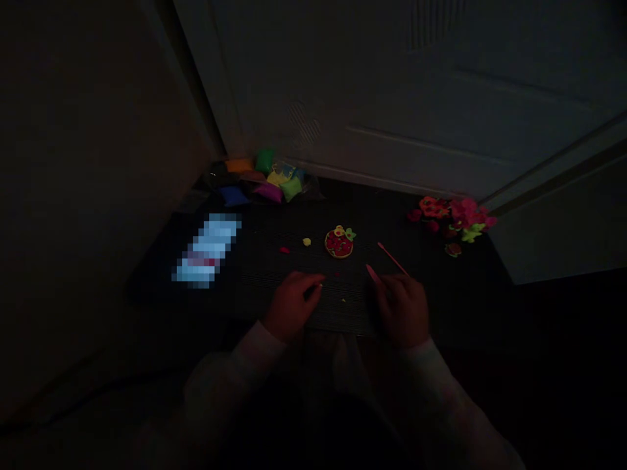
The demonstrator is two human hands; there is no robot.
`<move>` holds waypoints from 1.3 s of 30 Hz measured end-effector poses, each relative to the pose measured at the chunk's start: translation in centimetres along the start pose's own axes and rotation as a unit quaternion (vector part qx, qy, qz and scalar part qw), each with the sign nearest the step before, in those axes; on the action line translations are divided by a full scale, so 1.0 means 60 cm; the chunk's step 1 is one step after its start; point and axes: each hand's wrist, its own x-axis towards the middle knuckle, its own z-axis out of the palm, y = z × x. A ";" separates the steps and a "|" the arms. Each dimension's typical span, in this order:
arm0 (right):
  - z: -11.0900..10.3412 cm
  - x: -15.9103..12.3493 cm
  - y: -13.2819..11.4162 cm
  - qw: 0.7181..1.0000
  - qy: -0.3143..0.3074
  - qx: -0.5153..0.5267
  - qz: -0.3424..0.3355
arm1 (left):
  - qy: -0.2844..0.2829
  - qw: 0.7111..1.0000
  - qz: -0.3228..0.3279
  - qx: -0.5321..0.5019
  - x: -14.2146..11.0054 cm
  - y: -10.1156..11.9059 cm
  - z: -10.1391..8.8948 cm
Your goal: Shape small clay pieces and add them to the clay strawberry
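Dimly lit at a dark table (pixel 264 261), working with a curled left hand (pixel 294 301), too shadowed to tell if pinching anything, and a right hand (pixel 404 307) closed around a slim, pointed pink tool (pixel 373 273). Facing a round, red, yellow-rimmed, clay-like disc (pixel 339 245) lying mid-table.

Round red piece (pixel 339 245), packets (pixel 269 191) on dark tabletop (pixel 274 220)
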 end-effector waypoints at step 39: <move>-0.011 -0.039 -0.055 0.980 -0.126 0.042 -0.147 | 0.050 0.993 0.038 0.098 0.024 -0.037 -0.005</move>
